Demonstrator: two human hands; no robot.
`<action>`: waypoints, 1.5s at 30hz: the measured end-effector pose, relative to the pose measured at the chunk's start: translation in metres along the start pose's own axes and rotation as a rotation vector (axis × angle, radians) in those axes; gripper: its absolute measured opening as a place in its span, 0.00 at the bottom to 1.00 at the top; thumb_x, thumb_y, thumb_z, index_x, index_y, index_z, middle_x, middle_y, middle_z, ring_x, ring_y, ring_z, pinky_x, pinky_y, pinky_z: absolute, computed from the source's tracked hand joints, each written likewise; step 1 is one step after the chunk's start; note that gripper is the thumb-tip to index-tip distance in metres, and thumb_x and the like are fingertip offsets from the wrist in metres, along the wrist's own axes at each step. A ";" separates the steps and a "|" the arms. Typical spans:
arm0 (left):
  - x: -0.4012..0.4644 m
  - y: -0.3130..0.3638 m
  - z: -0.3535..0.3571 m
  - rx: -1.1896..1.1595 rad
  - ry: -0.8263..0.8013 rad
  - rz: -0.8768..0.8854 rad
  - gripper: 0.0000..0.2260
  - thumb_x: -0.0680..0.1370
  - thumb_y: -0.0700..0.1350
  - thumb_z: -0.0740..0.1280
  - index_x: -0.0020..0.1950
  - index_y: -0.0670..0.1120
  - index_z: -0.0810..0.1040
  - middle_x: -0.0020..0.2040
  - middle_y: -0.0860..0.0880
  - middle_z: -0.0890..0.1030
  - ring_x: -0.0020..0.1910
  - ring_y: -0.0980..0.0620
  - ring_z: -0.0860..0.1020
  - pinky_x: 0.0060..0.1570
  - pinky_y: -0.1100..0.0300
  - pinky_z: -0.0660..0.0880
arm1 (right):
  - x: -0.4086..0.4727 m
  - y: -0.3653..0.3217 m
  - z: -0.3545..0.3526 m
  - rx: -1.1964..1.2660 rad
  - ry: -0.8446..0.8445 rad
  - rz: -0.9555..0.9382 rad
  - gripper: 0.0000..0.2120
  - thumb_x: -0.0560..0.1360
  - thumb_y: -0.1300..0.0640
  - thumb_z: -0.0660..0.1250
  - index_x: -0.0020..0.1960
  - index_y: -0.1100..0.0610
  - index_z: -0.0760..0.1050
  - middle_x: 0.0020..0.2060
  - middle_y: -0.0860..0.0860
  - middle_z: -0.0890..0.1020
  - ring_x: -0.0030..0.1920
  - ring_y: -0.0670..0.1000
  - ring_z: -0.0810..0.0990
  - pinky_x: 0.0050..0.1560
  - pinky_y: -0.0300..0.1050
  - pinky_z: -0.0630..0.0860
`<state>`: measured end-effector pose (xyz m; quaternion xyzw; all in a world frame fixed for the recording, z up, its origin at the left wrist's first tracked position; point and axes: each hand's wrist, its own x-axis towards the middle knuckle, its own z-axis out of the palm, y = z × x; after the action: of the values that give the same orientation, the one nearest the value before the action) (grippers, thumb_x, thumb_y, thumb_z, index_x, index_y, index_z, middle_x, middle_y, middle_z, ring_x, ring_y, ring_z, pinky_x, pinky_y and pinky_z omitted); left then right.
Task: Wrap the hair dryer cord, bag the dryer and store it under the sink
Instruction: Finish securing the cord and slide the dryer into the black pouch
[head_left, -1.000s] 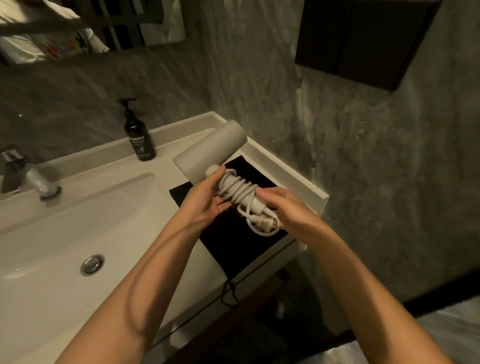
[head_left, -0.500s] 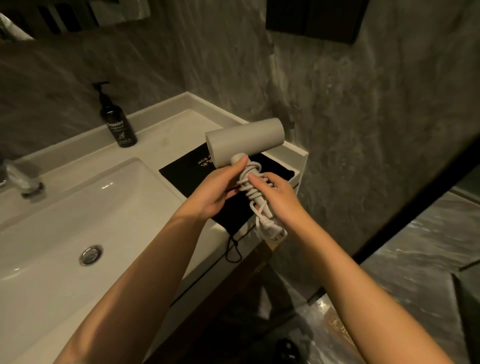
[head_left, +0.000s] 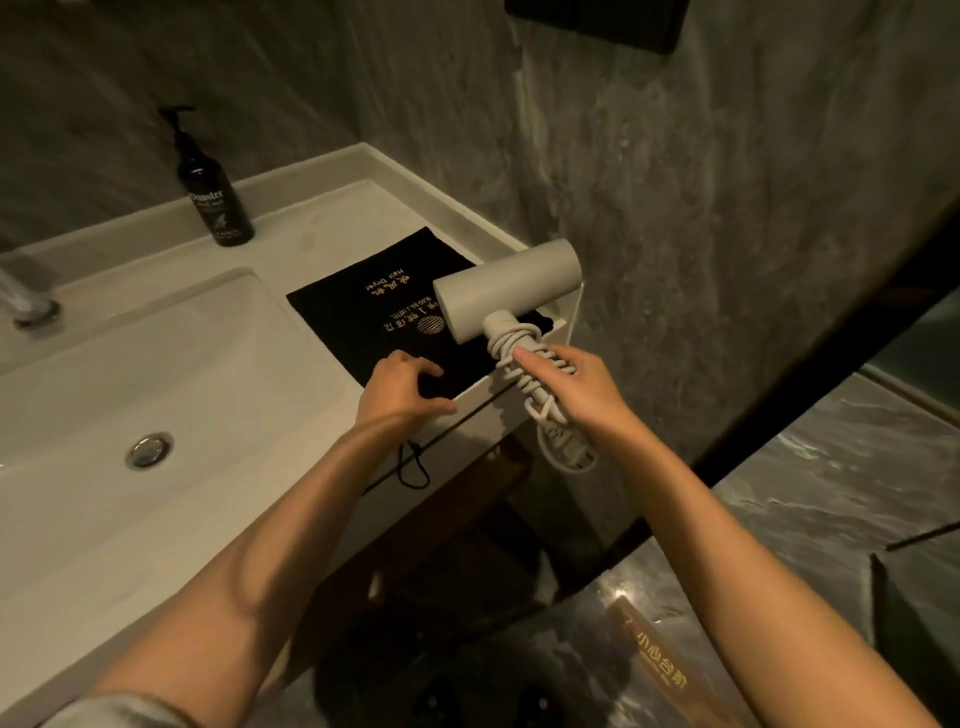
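Beside the "Hair Dryer" bag (head_left: 384, 306), right hand (head_left: 576, 387) grips dryer (head_left: 511, 291).

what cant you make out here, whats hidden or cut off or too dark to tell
- Faucet, head view: cut off by the left edge.
- Handle of the hair dryer: covered by the wrapped cord and the right hand.
- Mouth of the black bag: under the left hand.
- Space under the sink: too dark to read.

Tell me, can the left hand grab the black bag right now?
Probably yes. The left hand already rests on the near edge of the black bag, which lies flat on the counter with nothing on it; the right hand holds the hair dryer off to the side.
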<state>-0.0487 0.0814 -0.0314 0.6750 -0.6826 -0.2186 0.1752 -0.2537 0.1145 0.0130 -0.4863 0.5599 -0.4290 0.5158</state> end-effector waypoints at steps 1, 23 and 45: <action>0.000 0.000 -0.002 -0.047 0.012 0.006 0.23 0.68 0.52 0.76 0.60 0.48 0.78 0.58 0.48 0.74 0.56 0.50 0.72 0.51 0.59 0.69 | -0.001 -0.001 -0.004 0.023 -0.023 0.015 0.15 0.73 0.53 0.70 0.53 0.64 0.79 0.40 0.58 0.83 0.33 0.45 0.83 0.31 0.35 0.77; -0.007 0.017 -0.049 -0.764 0.321 -0.245 0.12 0.75 0.41 0.70 0.57 0.39 0.80 0.49 0.46 0.81 0.43 0.57 0.77 0.43 0.67 0.72 | -0.005 0.001 -0.040 -0.189 -0.633 -0.039 0.17 0.72 0.47 0.68 0.48 0.61 0.73 0.40 0.56 0.82 0.40 0.49 0.81 0.46 0.43 0.76; -0.016 0.001 -0.063 -0.534 0.319 0.011 0.08 0.75 0.43 0.70 0.52 0.45 0.84 0.48 0.49 0.83 0.52 0.52 0.79 0.56 0.58 0.74 | 0.023 0.018 0.026 0.007 -0.374 0.150 0.14 0.68 0.49 0.74 0.42 0.56 0.73 0.42 0.58 0.84 0.41 0.55 0.83 0.42 0.45 0.81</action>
<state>-0.0156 0.0936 0.0231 0.6272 -0.5686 -0.2805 0.4523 -0.2300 0.0950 -0.0109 -0.5126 0.4874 -0.2936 0.6431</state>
